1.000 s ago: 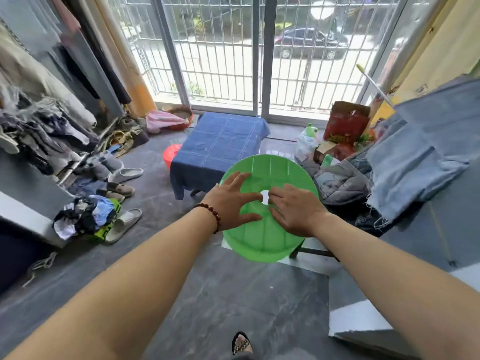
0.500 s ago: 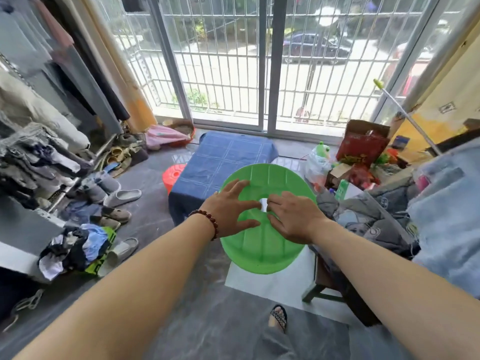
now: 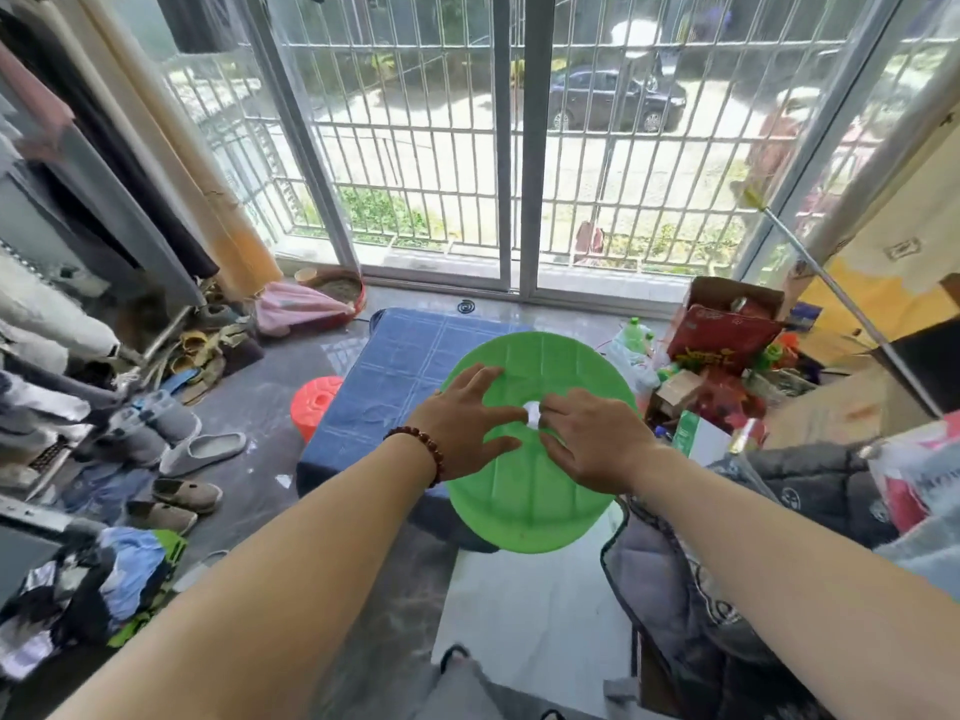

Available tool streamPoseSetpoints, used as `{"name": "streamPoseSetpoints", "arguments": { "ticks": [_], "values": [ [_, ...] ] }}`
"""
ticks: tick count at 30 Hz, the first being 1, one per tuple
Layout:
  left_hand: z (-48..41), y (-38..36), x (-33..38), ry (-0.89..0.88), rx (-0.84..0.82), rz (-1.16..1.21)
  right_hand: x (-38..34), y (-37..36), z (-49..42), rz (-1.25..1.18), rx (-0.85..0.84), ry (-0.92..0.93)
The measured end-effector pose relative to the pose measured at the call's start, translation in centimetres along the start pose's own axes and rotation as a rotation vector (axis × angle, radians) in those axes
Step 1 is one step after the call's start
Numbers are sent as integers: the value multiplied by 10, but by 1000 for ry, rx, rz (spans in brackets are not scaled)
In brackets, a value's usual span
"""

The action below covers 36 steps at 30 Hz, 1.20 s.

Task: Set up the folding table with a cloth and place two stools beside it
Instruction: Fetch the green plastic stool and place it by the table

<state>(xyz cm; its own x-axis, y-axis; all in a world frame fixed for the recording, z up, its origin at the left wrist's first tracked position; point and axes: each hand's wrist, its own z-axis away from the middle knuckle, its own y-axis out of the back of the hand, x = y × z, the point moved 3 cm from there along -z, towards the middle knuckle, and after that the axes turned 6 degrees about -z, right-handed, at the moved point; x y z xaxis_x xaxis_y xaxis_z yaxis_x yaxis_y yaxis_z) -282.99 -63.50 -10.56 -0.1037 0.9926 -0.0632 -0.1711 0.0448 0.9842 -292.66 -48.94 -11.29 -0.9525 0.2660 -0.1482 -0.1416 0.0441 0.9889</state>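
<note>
I hold a round green plastic stool (image 3: 540,491) in the air with its seat tilted towards me. My left hand (image 3: 462,423), with a bead bracelet at the wrist, spreads over the seat and its fingertips reach the centre hole. My right hand (image 3: 592,439) grips the seat from the other side, fingers hooked at the same hole. Beyond the stool stands the low folding table (image 3: 332,470), covered by a blue checked cloth (image 3: 405,371). A red stool (image 3: 314,402) stands on the floor against the table's left side.
Shoes and slippers (image 3: 202,449) lie along the left, under hanging clothes. A heap of clothing (image 3: 88,584) lies at the lower left. Boxes, bottles and a red carton (image 3: 727,335) crowd the right. A grey jacket (image 3: 737,563) lies at the right front. Barred glass doors (image 3: 509,163) close the far side.
I have moved forward with the green stool towards the table's right side. The table and window look closer and my grip on the stool is unchanged.
</note>
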Motion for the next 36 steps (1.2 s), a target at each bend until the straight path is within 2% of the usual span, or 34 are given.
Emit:
{"name": "streamPoseSetpoints", "arguments": {
  "ticks": [14, 21, 28, 36],
  "values": [
    [-192, 19, -94, -156, 38, -16, 126, 10, -141, 17, 20, -152],
    [-260, 31, -121, -260, 68, -51, 170, 18, -183, -18, 32, -218],
    [-325, 35, -139, -246, 75, 8, 227, 28, -227, 16, -30, -201],
    [-434, 36, -147, -147, 4, 26, 333, 31, -285, -6, -85, -135]
  ]
}}
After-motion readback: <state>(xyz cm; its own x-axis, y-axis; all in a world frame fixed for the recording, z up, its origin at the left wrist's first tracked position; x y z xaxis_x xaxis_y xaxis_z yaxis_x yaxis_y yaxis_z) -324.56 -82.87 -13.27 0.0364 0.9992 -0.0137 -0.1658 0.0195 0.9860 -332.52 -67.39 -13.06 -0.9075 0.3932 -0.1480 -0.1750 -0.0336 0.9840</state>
